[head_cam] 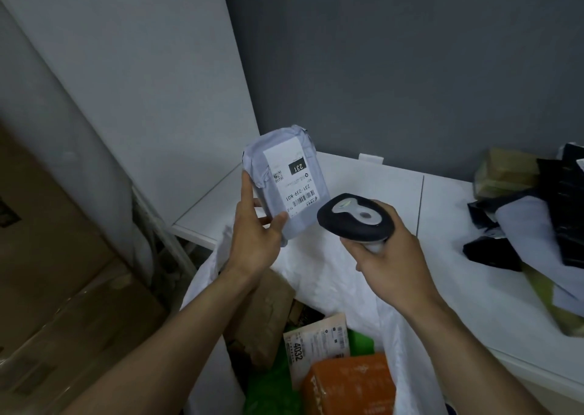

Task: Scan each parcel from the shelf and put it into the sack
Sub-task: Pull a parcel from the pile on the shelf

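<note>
My left hand [257,228] grips a small grey plastic-wrapped parcel [284,181] from below, its white label with a barcode and "231" facing me. My right hand [387,247] holds a black and white barcode scanner [354,217], its head pointing toward the parcel's lower right corner. Both are raised above the open white sack [331,275], which holds a brown cardboard parcel [268,313], a green bag [268,386], an orange box [350,383] and a labelled package [316,348].
A white shelf surface [442,256] runs behind and to the right of the sack. On its right lies a pile of parcels [537,212] in black, grey and olive wrapping. Large cardboard boxes [57,272] stand at the left beside a white panel.
</note>
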